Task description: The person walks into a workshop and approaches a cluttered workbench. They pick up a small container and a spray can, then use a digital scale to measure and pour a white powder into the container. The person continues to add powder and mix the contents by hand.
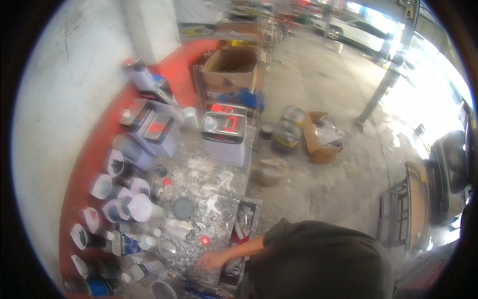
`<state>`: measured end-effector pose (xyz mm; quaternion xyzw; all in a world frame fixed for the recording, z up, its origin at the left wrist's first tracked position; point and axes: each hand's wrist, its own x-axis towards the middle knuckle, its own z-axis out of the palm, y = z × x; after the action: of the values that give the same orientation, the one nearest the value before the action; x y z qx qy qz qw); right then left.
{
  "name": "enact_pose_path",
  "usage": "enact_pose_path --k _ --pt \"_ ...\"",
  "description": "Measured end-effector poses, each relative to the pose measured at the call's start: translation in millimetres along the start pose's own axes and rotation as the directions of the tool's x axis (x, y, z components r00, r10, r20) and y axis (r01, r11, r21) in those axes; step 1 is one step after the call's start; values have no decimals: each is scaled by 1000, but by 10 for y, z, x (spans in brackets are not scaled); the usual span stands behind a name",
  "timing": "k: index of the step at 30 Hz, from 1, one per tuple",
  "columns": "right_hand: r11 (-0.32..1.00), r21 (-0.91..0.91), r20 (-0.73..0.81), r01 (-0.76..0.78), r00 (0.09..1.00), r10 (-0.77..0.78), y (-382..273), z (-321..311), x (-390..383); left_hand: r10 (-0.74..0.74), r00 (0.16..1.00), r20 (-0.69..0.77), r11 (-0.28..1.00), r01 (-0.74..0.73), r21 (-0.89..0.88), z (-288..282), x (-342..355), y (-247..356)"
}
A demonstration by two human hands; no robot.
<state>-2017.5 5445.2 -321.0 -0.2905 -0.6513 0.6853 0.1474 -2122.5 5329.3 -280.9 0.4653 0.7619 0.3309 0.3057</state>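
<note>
Showing a grip too blurred to tell, the right hand (212, 260) is just this side of a red lid (204, 240) on a spattered workbench (196, 172), a round container (168, 248) left of it.

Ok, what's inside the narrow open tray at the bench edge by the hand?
Narrow tray: pale, blurred items and something red toward its far end, more clutter nearer. The bare forearm crosses it, hiding whatever lies beneath.
</note>
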Motion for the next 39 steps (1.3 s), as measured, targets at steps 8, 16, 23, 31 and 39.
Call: enact_pose_path --k 8,16,23,31,39 --pt "999 22 -300 -40 953 44 -133 -493 -564 35 992 120 999 -35 -3 -11 180 11" --pt "978 209 -275 -15 959 74 -304 -840 -472 -14 981 191 1000 14 0 212 298 192" --pt "956 277 -11 -94 995 101 -491 -1423 -384 -128 970 207 992 121 46 652 371 547" --pt "978 135 -57 156 987 -150 -517 -2063 -192 -242 941 237 970 226 94 1060 361 855" --pt "929 368 -107 -35 991 80 -570 -2489 -435 -396 889 229 915 404 12 887 -253 656"
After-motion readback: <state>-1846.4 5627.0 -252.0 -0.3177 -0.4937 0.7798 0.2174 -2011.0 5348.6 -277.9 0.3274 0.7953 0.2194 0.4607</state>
